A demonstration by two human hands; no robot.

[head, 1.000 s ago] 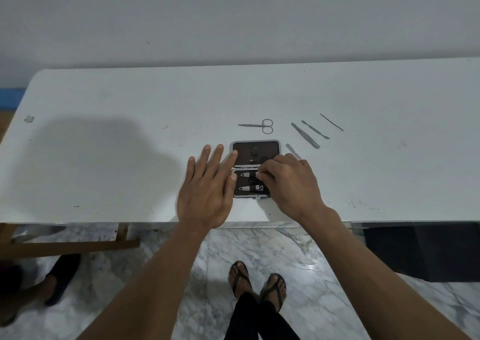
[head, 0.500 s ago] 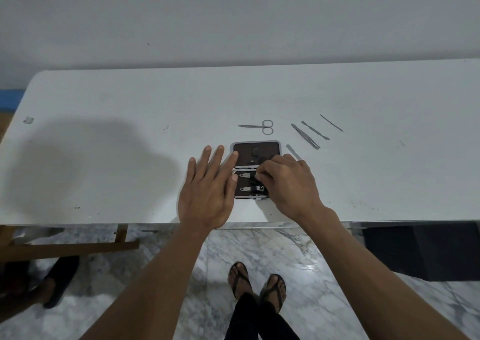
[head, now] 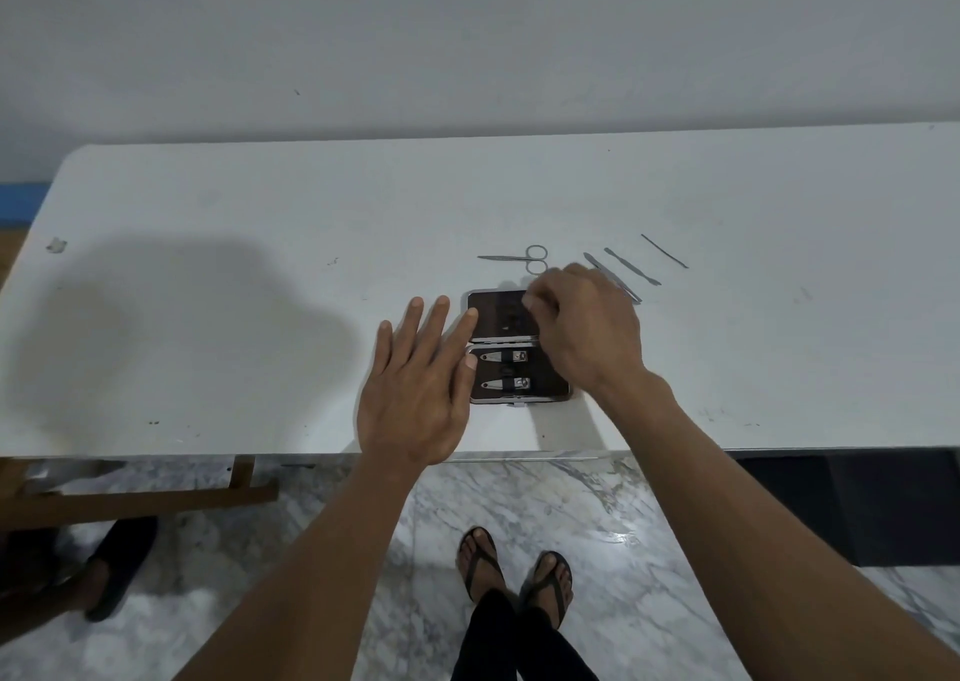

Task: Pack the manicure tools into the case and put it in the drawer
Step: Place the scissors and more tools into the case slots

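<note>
Your small dark hinged manicure case (head: pixel 511 363) lies open on the white table (head: pixel 260 316), close to its near edge. Two silver nail clippers (head: pixel 506 370) sit strapped in the near half. Your left hand (head: pixel 415 394) rests flat just left of the case, fingers spread, index fingertip touching the far half. Your right hand (head: pixel 587 332) hovers over the case's right side with fingers curled; you cannot tell whether they pinch anything. Beyond the case lie small silver scissors (head: pixel 519 258), and farther right steel tweezers (head: pixel 615 279), a slim cuticle pusher (head: pixel 631 266) and a thin dark file (head: pixel 664 251).
</note>
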